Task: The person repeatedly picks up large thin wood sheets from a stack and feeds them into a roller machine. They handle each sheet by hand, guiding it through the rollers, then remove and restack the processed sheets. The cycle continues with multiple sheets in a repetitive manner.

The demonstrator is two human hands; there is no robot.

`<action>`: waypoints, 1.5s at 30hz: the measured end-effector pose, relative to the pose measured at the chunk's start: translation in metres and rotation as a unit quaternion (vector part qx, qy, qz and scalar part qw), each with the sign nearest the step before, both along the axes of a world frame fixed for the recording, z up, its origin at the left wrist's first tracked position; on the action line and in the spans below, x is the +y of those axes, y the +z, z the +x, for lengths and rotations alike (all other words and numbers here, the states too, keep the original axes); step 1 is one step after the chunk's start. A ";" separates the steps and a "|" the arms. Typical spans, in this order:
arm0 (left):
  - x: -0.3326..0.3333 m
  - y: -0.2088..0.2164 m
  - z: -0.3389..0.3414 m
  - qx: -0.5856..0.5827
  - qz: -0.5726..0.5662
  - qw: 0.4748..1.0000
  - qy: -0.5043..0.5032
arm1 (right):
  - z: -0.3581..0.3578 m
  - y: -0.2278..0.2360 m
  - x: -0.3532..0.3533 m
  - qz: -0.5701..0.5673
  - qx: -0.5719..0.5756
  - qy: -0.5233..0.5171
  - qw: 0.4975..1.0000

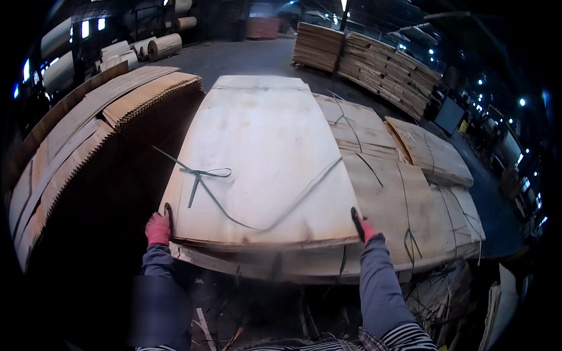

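Observation:
Before me lies a bundle of pale wood veneer sheets (263, 128). A dark green strap (198, 173) is knotted at its left and hangs slack across the top sheet. My left hand (158, 227), in a pink glove with dark fingertips, is closed on the bundle's near left corner. At the near right corner my right hand (365, 227), gloved alike, grips the edge. The fingers under the sheets are hidden. Below the bundle's near edge more veneer (281, 263) shows.
Strapped veneer bundles (389, 193) lie close on the right. A curved row of veneer with jagged edges (76, 152) stands at the left beside a dark gap. Tall wood stacks (380, 64) rise at the back right, rolls (165, 47) at the back left. Wood scraps (205, 327) litter the floor near me.

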State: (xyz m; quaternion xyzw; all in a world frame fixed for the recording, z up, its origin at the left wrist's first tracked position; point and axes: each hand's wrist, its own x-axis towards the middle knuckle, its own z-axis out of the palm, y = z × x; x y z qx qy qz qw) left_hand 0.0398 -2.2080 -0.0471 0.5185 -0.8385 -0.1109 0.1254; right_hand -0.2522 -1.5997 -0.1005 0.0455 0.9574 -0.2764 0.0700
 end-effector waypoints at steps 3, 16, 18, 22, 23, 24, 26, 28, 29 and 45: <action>0.039 0.022 0.037 -0.027 0.064 0.998 -0.002 | 0.046 0.077 -0.015 -0.063 0.020 0.094 0.993; 0.165 -0.084 0.346 0.011 0.082 0.996 0.021 | 0.383 0.019 0.109 -0.123 -0.073 -0.068 0.987; 0.179 -0.096 0.376 -0.069 0.038 0.997 -0.020 | 0.416 -0.030 0.134 -0.129 -0.091 -0.068 0.985; 0.263 -0.037 0.313 -0.016 -0.125 0.906 -0.404 | 0.453 -0.058 0.144 -0.139 -0.085 -0.086 0.983; 0.262 -0.060 0.307 -0.101 -0.117 0.847 -0.510 | 0.456 -0.059 0.143 -0.137 -0.068 -0.097 0.983; 0.283 -0.052 0.293 -0.158 -0.053 0.789 -0.592 | 0.456 -0.062 0.144 -0.124 -0.080 -0.091 0.985; 0.291 -0.058 0.290 -0.142 -0.121 0.789 -0.585 | 0.448 -0.071 0.147 -0.104 -0.098 -0.075 0.987; 0.292 -0.043 0.289 -0.112 -0.073 0.784 -0.606 | 0.453 -0.068 0.155 -0.190 -0.105 -0.049 0.975; 0.294 -0.042 0.289 -0.097 -0.077 0.786 -0.605 | 0.451 -0.066 0.157 -0.215 -0.104 -0.041 0.970; 0.508 0.022 0.270 0.073 0.260 0.601 -0.752 | 0.528 0.006 0.269 0.351 -0.115 0.142 0.918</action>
